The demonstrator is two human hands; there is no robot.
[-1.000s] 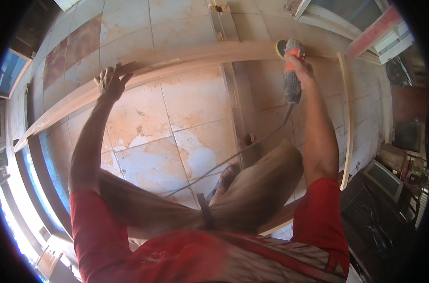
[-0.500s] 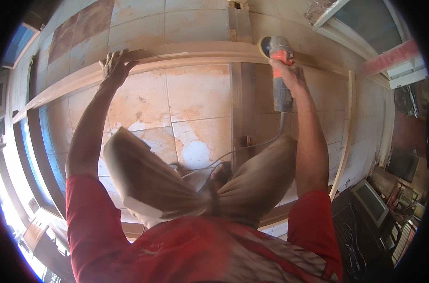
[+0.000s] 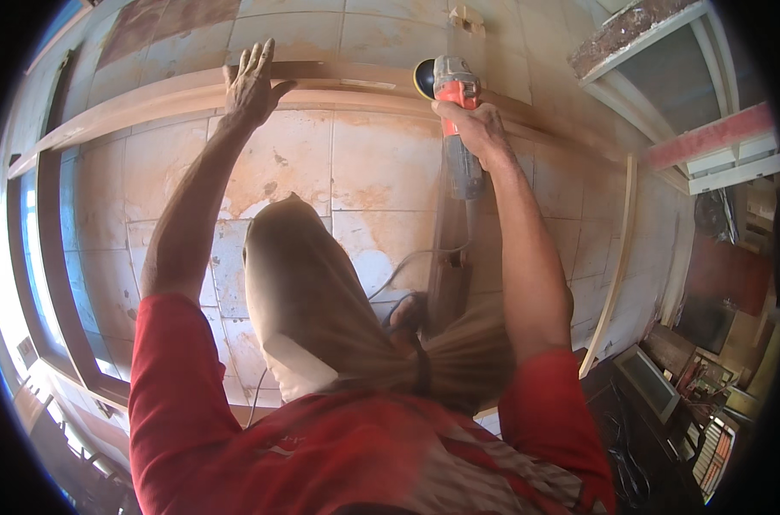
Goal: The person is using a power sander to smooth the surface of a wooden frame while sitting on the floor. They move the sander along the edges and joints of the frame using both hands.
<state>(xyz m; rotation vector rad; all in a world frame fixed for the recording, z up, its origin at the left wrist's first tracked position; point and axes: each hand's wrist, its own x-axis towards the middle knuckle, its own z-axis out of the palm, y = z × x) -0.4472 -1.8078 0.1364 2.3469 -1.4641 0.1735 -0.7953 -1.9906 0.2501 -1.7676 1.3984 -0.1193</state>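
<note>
A long brown wooden beam (image 3: pixel 312 94) lies across in front of me. My left hand (image 3: pixel 251 94) rests on its left part, fingers stretched out and thumb apart, holding nothing. My right hand (image 3: pixel 482 133) is wrapped round an orange and grey angle grinder (image 3: pixel 456 93), whose dark lower body (image 3: pixel 463 172) points back toward me. A round disc with a yellow rim (image 3: pixel 424 79) sits at its head, tilted on edge over the beam. Whether the disc touches the wood I cannot tell. A grey cord (image 3: pixel 415 254) runs from the grinder toward my feet.
Dusty pale tiles (image 3: pixel 278 159) cover the floor. A thin wooden strip (image 3: pixel 617 266) stands to the right, near frames with a red piece (image 3: pixel 707 137). Another wooden frame (image 3: pixel 68 266) stretches along the left. At the lower right is a dark surface with a small framed panel (image 3: pixel 647 378).
The grinder has moved left along the beam, and its disc now shows more of its dark face. My left fingers have straightened. My view and my legs have shifted.
</note>
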